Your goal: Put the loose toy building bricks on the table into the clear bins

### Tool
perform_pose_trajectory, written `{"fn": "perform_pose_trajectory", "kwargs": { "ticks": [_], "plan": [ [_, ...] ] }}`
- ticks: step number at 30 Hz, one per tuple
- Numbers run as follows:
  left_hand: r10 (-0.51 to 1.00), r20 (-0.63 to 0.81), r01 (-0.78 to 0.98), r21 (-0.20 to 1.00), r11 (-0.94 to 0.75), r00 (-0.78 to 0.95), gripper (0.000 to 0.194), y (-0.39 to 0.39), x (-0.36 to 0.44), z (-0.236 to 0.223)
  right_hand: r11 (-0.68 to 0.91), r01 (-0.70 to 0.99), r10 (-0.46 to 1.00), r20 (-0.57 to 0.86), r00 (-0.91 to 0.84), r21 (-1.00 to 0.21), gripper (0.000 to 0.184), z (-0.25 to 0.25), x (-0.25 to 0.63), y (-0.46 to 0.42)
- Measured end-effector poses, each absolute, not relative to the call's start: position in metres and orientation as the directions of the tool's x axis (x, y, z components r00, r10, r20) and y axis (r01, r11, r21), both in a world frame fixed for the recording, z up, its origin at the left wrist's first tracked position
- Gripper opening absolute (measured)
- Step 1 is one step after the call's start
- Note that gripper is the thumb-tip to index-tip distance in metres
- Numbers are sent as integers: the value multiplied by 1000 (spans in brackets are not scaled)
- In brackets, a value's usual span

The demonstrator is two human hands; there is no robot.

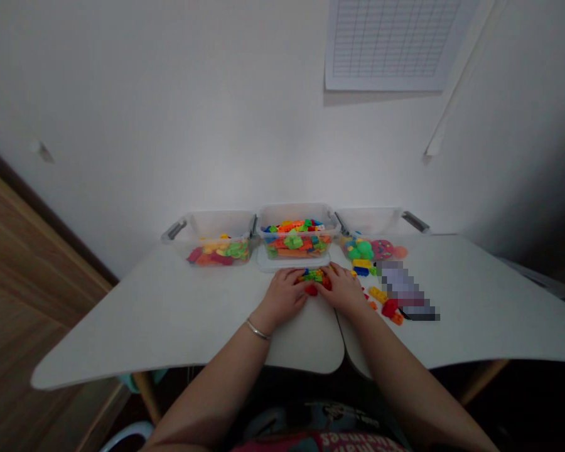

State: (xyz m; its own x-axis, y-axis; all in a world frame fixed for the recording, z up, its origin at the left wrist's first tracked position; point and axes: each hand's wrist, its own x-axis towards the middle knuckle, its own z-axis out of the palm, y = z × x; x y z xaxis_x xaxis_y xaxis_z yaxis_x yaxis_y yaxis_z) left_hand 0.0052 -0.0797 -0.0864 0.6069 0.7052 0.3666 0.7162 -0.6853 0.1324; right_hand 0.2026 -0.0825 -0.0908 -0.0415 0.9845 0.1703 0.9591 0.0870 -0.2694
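Note:
My left hand [282, 296] and my right hand [341, 289] meet near the middle of the white table [145, 320], with their fingers around a small assembly of coloured plastic bricks [315, 275]. The assembly shows green, blue, yellow and orange studs. A red brick [311, 290] sits at its near side, partly hidden by my fingers. A silver bangle [257, 329] circles my left wrist. Loose bricks lie just beyond my right hand, including a yellow brick [378, 295] and a red brick [390, 307].
Several clear plastic bins stand along the wall: one [211, 238] holds mixed bricks, one [294, 232] is full of bricks, and one [370, 229] holds green and pink pieces. A pixelated patch [405, 292] hides something at the right. The table's front edge curves near my body.

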Motion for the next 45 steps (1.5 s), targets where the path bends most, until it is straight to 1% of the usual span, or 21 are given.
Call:
{"fn": "perform_pose_trajectory", "kwargs": {
  "ticks": [3,8,10,12,14,16,20,22,27,29,31,34,37,39,40,43,45],
  "plan": [
    [726,359,738,131,-662,587,33,-79,4,-87,110,956,985,161,-68,-273,61,-90,205,-82],
    [810,373,830,154,-536,453,23,-79,4,-86,182,944,971,201,-129,-276,59,-90,205,-81],
    [835,381,862,159,-482,397,20,-78,4,-86,186,944,969,207,-132,-271,59,-89,203,-81],
    [848,393,875,179,-449,355,20,-78,4,-86,184,946,969,210,-129,-266,55,-88,201,-80],
    [845,407,867,205,-455,347,24,-78,4,-85,177,949,969,212,-123,-262,47,-87,199,-79],
    [825,421,839,222,-496,377,30,-79,4,-84,181,950,968,217,-126,-255,41,-87,198,-78],
    [759,415,758,214,-617,501,39,-80,5,-85,233,943,950,265,-167,-239,41,-87,199,-74],
    [756,404,756,202,-623,515,38,-80,5,-86,257,937,938,294,-183,-238,38,-88,199,-72],
    [831,398,844,208,-494,388,29,-78,3,-87,355,891,911,319,-262,-284,31,-91,193,-66],
    [857,405,877,219,-428,317,27,-77,2,-87,403,864,895,329,-303,-301,31,-93,189,-64],
    [868,424,894,236,-380,257,25,-75,1,-88,431,845,882,344,-322,-316,36,-94,185,-62],
    [859,461,887,271,-374,222,23,-73,0,-89,462,810,871,355,-338,-361,43,-94,182,-63],
    [833,493,857,285,-429,253,25,-71,-1,-91,489,785,856,385,-346,-381,39,-89,186,-65],
    [812,510,840,275,-468,285,27,-70,-1,-92,444,830,861,417,-290,-338,37,-85,194,-68],
    [803,515,833,270,-483,299,28,-70,-1,-93,380,873,873,431,-228,-307,37,-83,199,-69],
    [786,513,810,260,-526,346,28,-70,-1,-93,67,970,904,426,41,-234,43,-82,219,-72],
    [773,496,786,253,-564,395,32,-72,0,-92,-113,969,912,363,189,-222,50,-86,231,-72]
  ]
}}
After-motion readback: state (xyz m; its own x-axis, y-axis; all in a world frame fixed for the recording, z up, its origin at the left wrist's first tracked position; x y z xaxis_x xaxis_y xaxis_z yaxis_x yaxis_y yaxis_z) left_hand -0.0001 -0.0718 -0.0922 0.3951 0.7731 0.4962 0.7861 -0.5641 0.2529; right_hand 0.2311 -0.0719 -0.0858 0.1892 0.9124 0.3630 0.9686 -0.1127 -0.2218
